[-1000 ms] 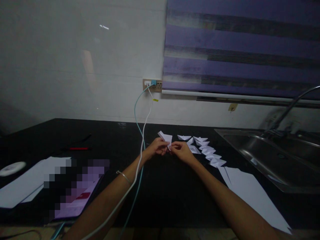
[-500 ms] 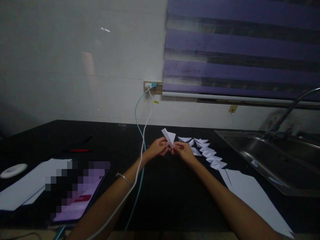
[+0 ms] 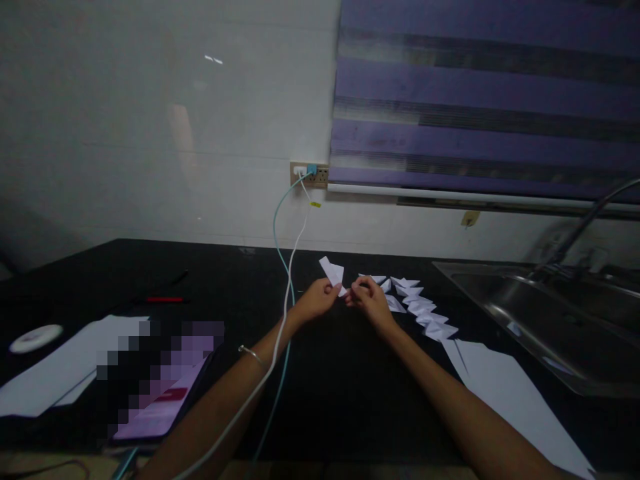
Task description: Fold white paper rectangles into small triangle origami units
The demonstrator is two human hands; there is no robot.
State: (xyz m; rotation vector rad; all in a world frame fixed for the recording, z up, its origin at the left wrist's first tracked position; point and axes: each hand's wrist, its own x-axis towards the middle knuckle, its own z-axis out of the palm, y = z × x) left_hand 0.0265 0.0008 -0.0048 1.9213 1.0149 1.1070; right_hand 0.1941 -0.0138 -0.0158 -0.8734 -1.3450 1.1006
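The left hand (image 3: 319, 300) and the right hand (image 3: 367, 300) are brought close together above the black counter (image 3: 350, 380), fingertips nearly touching. A small folded paper (image 3: 332, 272) is pinched between them – its lower corner is gripped by the fingers of both hands, and its upper part stands clear, tilted up and to the left. A thin bracelet (image 3: 251, 355) is worn on the left wrist.

Just right of the right hand, a row of folded pieces (image 3: 423, 311) is laid on the counter, running diagonally toward the near right. At the near end of that row, a large flat sheet (image 3: 505, 393) is placed. Further right, a steel sink (image 3: 550, 320) is set into the counter, with a tap (image 3: 585, 220) above it.

Left of the left forearm, a white cable (image 3: 290, 280) and a teal cable (image 3: 277, 227) are led down from a wall socket (image 3: 310, 175) – the white one is draped across the forearm. At far left, loose papers (image 3: 60, 367), a red pen (image 3: 164, 300) and a white disc (image 3: 36, 337) are seen on the counter.
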